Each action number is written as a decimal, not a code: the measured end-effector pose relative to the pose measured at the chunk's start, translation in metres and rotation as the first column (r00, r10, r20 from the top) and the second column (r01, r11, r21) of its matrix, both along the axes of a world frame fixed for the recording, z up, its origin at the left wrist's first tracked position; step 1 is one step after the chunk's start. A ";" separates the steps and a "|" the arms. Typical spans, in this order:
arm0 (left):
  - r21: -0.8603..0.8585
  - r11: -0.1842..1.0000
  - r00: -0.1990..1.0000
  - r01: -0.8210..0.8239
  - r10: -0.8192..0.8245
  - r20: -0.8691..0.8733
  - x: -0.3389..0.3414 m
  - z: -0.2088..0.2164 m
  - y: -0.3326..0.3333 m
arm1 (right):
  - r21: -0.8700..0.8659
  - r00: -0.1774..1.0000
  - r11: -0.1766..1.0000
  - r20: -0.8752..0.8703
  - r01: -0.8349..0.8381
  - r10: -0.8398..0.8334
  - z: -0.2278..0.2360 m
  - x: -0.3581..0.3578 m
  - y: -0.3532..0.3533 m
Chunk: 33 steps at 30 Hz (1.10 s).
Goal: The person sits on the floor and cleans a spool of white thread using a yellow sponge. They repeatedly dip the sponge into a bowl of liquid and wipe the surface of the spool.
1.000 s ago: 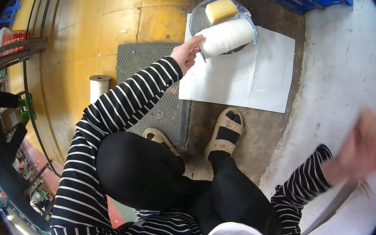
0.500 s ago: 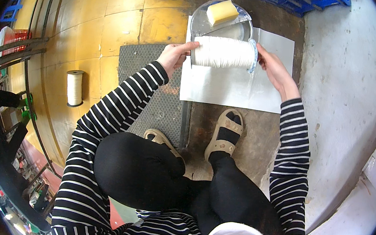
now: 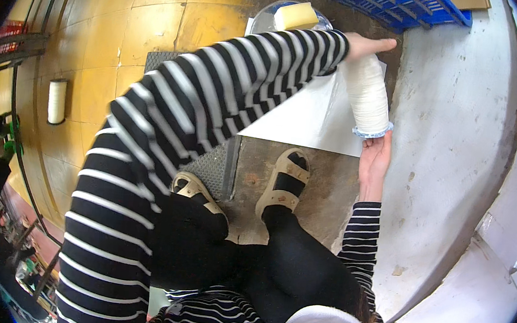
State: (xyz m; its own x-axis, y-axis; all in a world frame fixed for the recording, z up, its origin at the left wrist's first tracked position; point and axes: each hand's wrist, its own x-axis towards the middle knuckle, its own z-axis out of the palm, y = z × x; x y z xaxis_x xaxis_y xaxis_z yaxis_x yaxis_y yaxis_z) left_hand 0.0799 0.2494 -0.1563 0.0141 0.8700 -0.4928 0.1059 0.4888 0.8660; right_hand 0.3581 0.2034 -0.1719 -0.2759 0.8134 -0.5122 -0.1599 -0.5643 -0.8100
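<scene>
Holding 1 white spool [image 3: 368,97], left hand [image 3: 368,47] gripping far end, right hand [image 3: 375,158] gripping near end

Floor: I see yellow tiles [image 3: 114,36] upper left, catching light | Centre: worn brown floor [image 3: 322,187], grey textured mat [image 3: 221,170] beside it | Right: scuffed white wall [image 3: 457,132] running down my view | Top: blue plastic crate [image 3: 382,1] | Left edge: dark rails [image 3: 31,43]
</scene>
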 end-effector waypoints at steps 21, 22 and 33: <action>0.126 0.986 0.925 0.112 -0.057 -0.376 0.050 -0.093 -0.007 | 0.046 0.931 0.998 0.366 -0.038 0.019 -0.060 0.079 -0.015; 0.124 0.992 0.908 0.011 0.041 -0.416 0.040 -0.083 -0.018 | 0.066 0.884 0.993 0.454 0.096 -0.116 -0.047 0.070 -0.015; 0.082 0.918 0.875 -0.388 0.394 -0.281 -0.093 -0.036 -0.192 | 0.713 0.867 0.689 0.419 -0.130 -0.270 0.062 -0.101 0.027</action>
State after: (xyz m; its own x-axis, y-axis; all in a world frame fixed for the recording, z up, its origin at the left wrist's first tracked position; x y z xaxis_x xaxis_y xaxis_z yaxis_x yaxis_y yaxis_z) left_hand -0.0128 0.0574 -0.1926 -0.4678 0.7860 -0.4042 0.1542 0.5229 0.8384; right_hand 0.2574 0.2301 -0.1100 -0.0987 0.9793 0.1764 0.3240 0.1993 -0.9248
